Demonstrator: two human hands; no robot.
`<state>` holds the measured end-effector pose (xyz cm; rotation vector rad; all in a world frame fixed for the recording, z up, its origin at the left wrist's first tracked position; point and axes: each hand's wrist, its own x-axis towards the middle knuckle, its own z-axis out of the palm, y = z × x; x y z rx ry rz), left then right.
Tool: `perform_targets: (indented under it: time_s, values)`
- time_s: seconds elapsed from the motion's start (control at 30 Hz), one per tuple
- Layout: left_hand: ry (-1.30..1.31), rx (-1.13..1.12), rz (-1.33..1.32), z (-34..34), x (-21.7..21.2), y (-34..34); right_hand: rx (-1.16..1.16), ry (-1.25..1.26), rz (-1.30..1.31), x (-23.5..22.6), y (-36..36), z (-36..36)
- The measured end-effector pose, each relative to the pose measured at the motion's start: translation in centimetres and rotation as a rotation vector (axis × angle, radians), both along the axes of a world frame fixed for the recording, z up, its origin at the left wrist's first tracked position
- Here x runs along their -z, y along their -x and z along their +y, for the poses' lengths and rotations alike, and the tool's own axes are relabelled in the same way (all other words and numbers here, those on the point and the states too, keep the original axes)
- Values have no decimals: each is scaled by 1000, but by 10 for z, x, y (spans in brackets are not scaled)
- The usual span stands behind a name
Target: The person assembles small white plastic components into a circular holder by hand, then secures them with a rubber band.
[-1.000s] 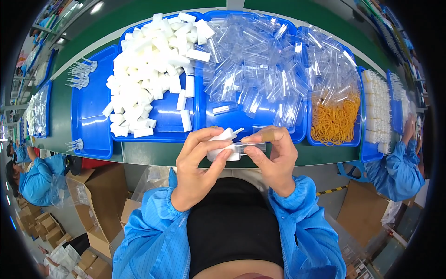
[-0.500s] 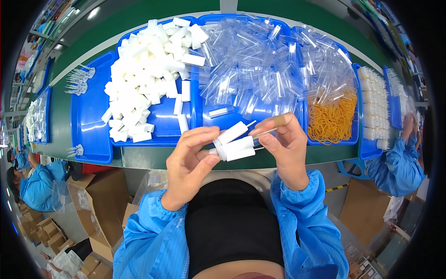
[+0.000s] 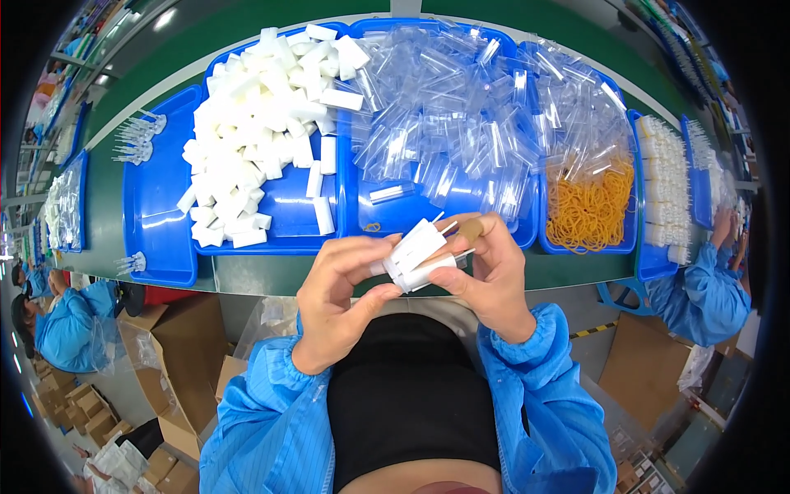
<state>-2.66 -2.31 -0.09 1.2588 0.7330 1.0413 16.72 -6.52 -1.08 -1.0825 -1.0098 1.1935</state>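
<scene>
Close to my body, in front of the table edge, my left hand [image 3: 341, 284] is closed around the base of a small white assembly [image 3: 415, 251]. Several white foam sleeves stand side by side on it, and thin pins poke out at their far ends. My right hand [image 3: 494, 276] is closed on the assembly's right side, its thumb against the lowest sleeve [image 3: 436, 267]. A clear piece shows just past that thumb, partly hidden by the fingers. One right fingertip wears a tan cover [image 3: 471, 229].
Blue trays line the green table: white foam sleeves [image 3: 259, 123], clear plastic tubes [image 3: 448, 115] and yellow rubber bands [image 3: 588, 206]. A left tray [image 3: 160, 206] holds pronged pieces [image 3: 140, 136]; a right one holds rows of white pieces [image 3: 662, 189]. Co-workers in blue sit both sides; cartons [image 3: 177, 354] stand left.
My right hand has moved left and slightly down, bringing its fingers against the assembly. The long clear tube it pinched is now mostly hidden. The assembly has tilted more upward.
</scene>
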Motion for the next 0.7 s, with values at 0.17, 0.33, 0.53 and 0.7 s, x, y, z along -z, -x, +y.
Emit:
perform_targets:
  time_s: [0.17,0.33,0.53,0.7]
  values:
    - [139,104,82,0,8,11,3,2,-33,-2,-2,-4]
    - [-7,119,111,-3,14,13,-85,-108,-367,2,-10,-3]
    - [-94,231,188,8,4,12,-116,-169,-446,1,-15,-7]
    - [-70,174,165,7,8,15,-142,-24,-182,-9,-8,-1]
